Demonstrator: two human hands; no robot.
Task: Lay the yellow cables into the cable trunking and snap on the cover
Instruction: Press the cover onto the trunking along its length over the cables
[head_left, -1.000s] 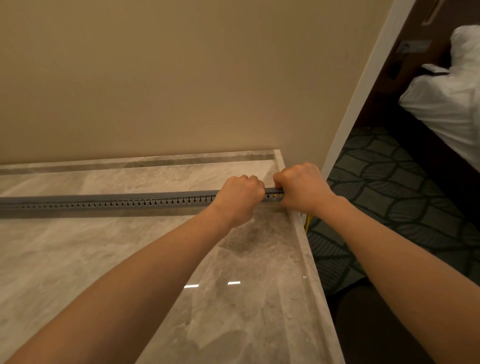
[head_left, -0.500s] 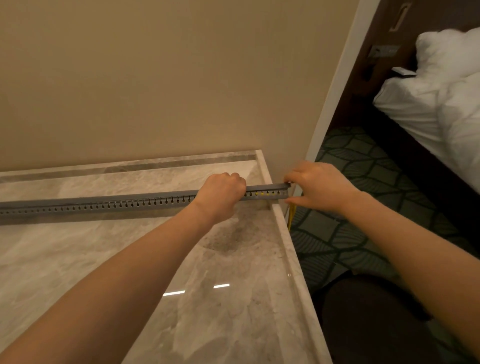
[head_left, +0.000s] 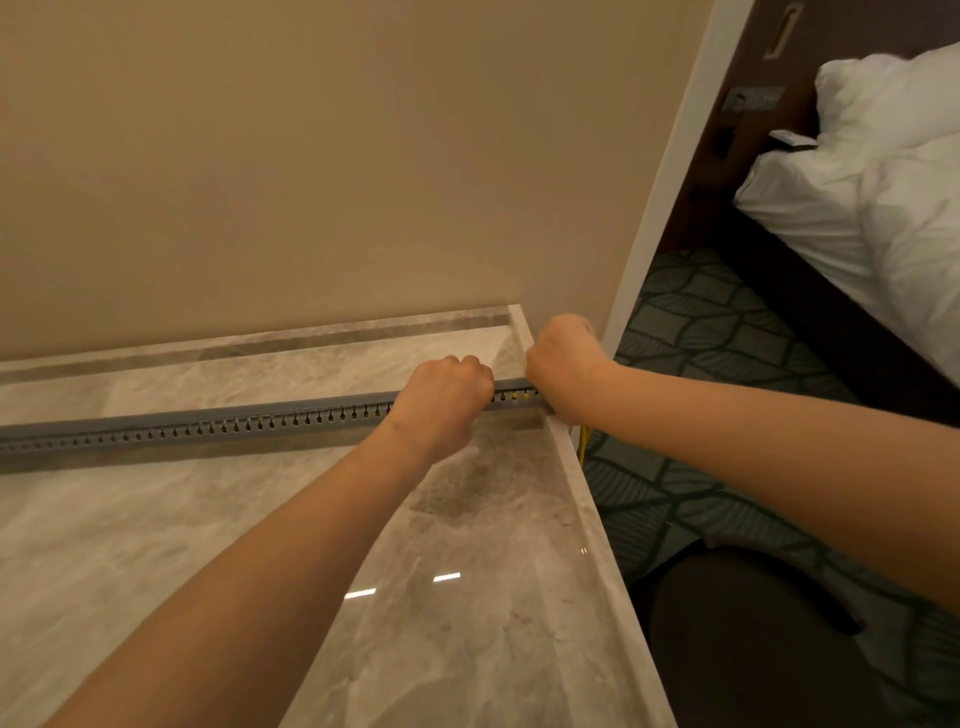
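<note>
A long grey slotted cable trunking (head_left: 218, 423) lies across the marble tabletop (head_left: 467, 597), running from the left edge to the right rim. Its grey cover sits along the top. My left hand (head_left: 441, 397) is fisted over the trunking near its right end. My right hand (head_left: 563, 364) is closed on the very end at the table's rim. Yellow cable shows through the slots between my hands (head_left: 514, 396), and a yellow cable (head_left: 583, 444) hangs down off the table edge below my right hand.
A beige wall stands right behind the table. To the right the table ends above patterned dark carpet (head_left: 717, 332). A bed with white bedding (head_left: 872, 208) stands at the far right. A dark round seat (head_left: 748, 639) sits below the table's right edge.
My right hand has come back from beyond the table edge and closed on the trunking's end. My left hand stays on the trunking. The view has shifted slightly.
</note>
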